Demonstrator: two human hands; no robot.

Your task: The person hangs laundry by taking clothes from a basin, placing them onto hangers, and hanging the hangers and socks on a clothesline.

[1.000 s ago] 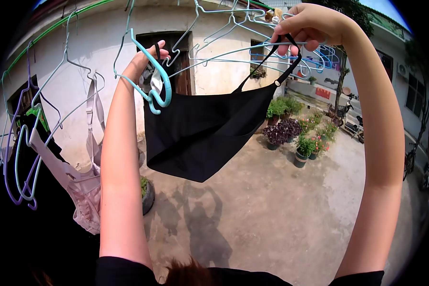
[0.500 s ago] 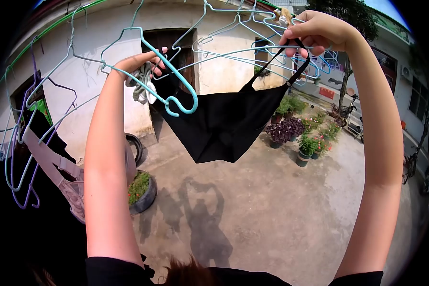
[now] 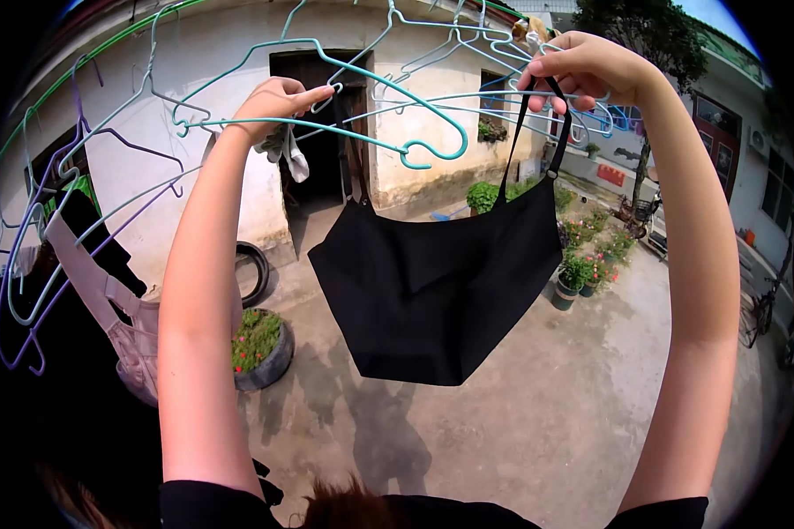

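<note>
A black bra (image 3: 437, 291) hangs spread out in front of me, its straps running up to a pale blue wire hanger (image 3: 450, 97). My right hand (image 3: 591, 66) pinches the top of the right strap (image 3: 562, 141) beside the hanger's end. At the left end, my left hand (image 3: 278, 106) has its fingers curled at the hanger's notch, one digit stretched along it, close to the left strap (image 3: 342, 145). A thicker turquoise hanger (image 3: 450, 132) crosses in front of my left wrist. Some grey-white cloth (image 3: 291, 159) hangs just behind that hand.
Several wire hangers hang from a green line (image 3: 106, 55), among them a purple one (image 3: 137, 145). On the left hangs a pink bra (image 3: 119, 326). Below are a tyre planter (image 3: 273, 361), potted flowers (image 3: 573, 273) and a black tyre (image 3: 254, 273) by the wall.
The bra has dropped lower and opened out, with its left strap now showing. The turquoise hanger has swung right and up. My left hand's fingers have drawn in; the right hand keeps its pinch.
</note>
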